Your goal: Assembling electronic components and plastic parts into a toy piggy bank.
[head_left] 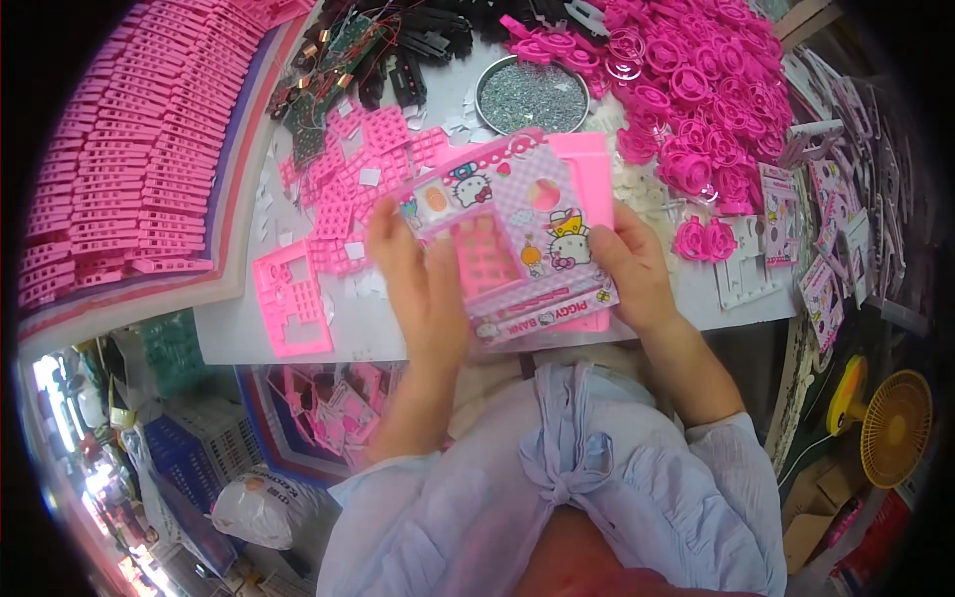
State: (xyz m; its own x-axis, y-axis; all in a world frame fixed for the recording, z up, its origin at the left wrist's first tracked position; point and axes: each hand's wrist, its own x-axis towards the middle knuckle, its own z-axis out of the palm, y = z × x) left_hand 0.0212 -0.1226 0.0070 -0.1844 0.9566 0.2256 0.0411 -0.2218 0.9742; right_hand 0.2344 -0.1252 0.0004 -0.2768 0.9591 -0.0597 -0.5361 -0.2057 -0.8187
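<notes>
Centre stage, a printed cartoon panel [522, 221] was up at a slant above the near edge of the tabletop [363, 320], with a pink plastic panel [593, 164] peeking out behind it! The left hand [420, 279] gripped its left side; the right hand [637, 267] pinched the opposite side, thumb across the front. Just beyond sat a round tray [477, 99] of small metal pieces [531, 92]. Pink gridded pieces [363, 189] sprawled leftward, a pink frame [320, 336] lay nearer, and pink round parts [691, 104] were heaped far right.

Decorated panel [529, 227]: pink, lilac-white checks. Fan [898, 415]: yellow.
</notes>
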